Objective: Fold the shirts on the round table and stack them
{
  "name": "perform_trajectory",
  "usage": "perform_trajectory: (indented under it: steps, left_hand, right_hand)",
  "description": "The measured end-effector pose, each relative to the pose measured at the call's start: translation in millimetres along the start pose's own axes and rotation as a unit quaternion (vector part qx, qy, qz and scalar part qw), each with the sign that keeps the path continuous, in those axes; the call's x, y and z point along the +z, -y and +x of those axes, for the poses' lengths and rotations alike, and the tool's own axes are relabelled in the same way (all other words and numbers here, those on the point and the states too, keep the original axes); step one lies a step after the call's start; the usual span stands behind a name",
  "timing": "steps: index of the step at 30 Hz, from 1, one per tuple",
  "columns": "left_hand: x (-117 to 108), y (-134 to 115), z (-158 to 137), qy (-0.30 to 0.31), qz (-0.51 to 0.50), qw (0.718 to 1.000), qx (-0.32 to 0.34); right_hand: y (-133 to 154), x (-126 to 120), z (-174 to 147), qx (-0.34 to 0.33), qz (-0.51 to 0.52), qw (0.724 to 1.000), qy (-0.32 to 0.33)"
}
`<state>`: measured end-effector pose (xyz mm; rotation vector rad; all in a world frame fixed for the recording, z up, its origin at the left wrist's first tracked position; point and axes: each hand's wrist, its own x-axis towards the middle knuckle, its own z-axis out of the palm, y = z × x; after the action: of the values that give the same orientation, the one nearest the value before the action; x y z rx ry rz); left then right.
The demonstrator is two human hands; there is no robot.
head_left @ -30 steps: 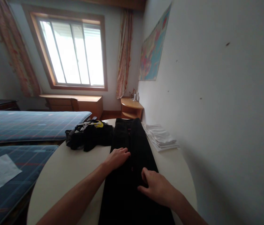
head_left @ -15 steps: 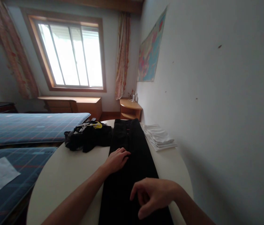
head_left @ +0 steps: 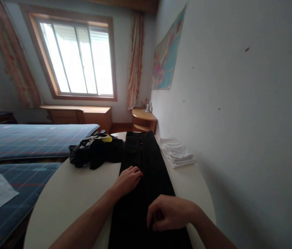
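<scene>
1. Resting left hand [head_left: 128,180] on black garment [head_left: 147,186], lying lengthwise along worktop [head_left: 57,195], with fingers loosely curved and grip indiscernible.
2. Bending right hand [head_left: 170,211] over garment, with fingers curled toward thumb and hold indiscernible.

A pale, round-edged worktop [head_left: 68,197] carries a long black garment [head_left: 149,183] stretched along its middle, with a rumpled dark heap of clothing [head_left: 101,152] beside it at left and a folded white stack [head_left: 177,153] at right.
</scene>
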<state>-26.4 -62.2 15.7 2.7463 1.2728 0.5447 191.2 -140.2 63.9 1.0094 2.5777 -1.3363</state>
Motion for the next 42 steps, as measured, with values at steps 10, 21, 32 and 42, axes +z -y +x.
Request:
perform_trajectory:
  steps: [10, 21, 32, 42]
  left_hand:
    - [-9.8, -15.1, -10.5, 0.037, -0.06, 0.991, 0.112]
    - [-4.8, -17.3, -11.4, 0.031, -0.073, 0.991, 0.108]
    - [-6.4, -17.5, -13.7, 0.032, -0.068, 0.991, 0.111]
    - [-7.9, -18.3, -13.4, 0.035, -0.089, 0.988, 0.118]
  right_hand:
    - [-5.8, 7.8, -20.0, 0.064, -0.058, 0.995, -0.056]
    - [10.1, 42.2, -39.9, 0.037, -0.196, 0.972, -0.127]
    - [26.5, 35.3, -61.6, 0.049, -0.2, 0.973, -0.107]
    - [18.4, 29.9, -46.4, 0.034, -0.152, 0.982, -0.111]
